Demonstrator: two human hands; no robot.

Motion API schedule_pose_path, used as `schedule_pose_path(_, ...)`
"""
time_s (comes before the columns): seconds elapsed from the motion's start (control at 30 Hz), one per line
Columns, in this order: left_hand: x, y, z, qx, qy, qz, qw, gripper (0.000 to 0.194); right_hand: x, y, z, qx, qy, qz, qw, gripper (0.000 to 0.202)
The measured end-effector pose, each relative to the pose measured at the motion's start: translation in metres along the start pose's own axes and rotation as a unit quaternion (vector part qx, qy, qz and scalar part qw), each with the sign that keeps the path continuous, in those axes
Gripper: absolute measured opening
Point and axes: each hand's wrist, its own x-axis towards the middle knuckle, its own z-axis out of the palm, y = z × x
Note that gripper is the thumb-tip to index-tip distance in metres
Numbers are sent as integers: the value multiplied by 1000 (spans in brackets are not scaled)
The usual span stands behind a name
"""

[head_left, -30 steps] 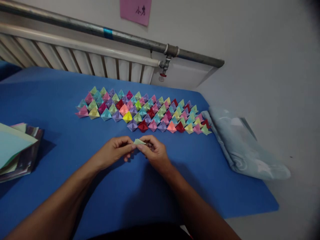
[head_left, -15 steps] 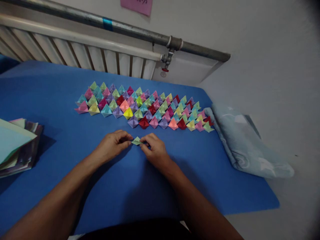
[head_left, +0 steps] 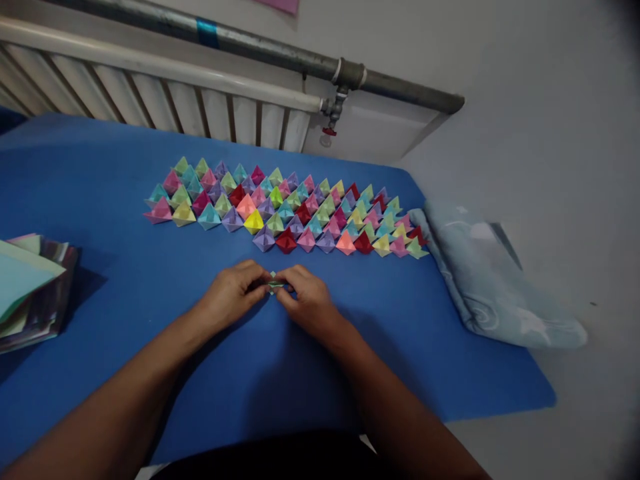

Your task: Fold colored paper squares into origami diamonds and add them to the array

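A small pale green folded paper boat is pinched from both sides, and my fingers cover most of it. My left hand grips its left end between thumb and fingers. On its right end, my right hand is closed in the same way. Just beyond my hands, several rows of folded paper boats in pink, red, yellow, green, blue and purple stand close together on the blue table.
To the left lies a stack of coloured paper. A folded light blue blanket rests at the right edge against the wall. Behind the table run a white radiator, a metal pipe and a red-handled valve.
My hands have drawn closer together, and their fingers now cover more of the green paper boat, which looks squeezed narrower. The view has shifted slightly.
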Motion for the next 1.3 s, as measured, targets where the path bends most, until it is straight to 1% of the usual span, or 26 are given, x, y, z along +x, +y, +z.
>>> schedule_pose_path(0.2, 1, -3, 5, 0, 11, 14, 1000, 18, 2, 1, 2, -36, -20, 9, 999, 11)
schedule_pose_path(0.33, 2, -3, 3, 8, 18, 24, 1000, 18, 3, 1, 0, -35, -24, 11, 999, 13)
schedule_pose_path(0.43, 2, -2, -1, 2, 26, 16, 1000, 18, 3, 0, -2, -23, -16, 12, 1000, 14)
schedule_pose_path(0.53, 3, -1, -4, -16, 38, -6, 999, 18, 3, 0, -3, 3, 3, 26, 1000, 14)
schedule_pose_path(0.6, 4, 0, -6, -28, 59, -26, 998, 17, 3, -1, -4, 24, 18, 41, 999, 13)
schedule_pose_path(0.7, 4, 2, -9, -61, 92, -78, 991, 18, 3, -3, -4, 67, 58, 66, 994, 11)
schedule_pose_path(0.8, 4, 6, -10, -139, 102, -144, 975, 22, 3, -7, -5, 109, 102, 85, 985, 12)
schedule_pose_path(0.87, 5, 9, -9, -197, 96, -170, 961, 27, 2, -10, -4, 110, 117, 82, 984, 13)
schedule_pose_path(1.03, 4, 11, -1, -259, 73, -203, 941, 46, 0, -14, -2, 54, 129, 16, 990, 14)
schedule_pose_path(1.13, 5, 10, 1, -304, 72, -210, 926, 46, -1, -14, 0, 40, 130, -2, 991, 15)
schedule_pose_path(1.2, 5, 10, 1, -325, 66, -213, 919, 43, -1, -14, 1, 42, 128, 6, 991, 14)
schedule_pose_path(1.3, 6, 10, -1, -325, 71, -221, 917, 38, -2, -15, 3, 47, 122, 18, 991, 12)
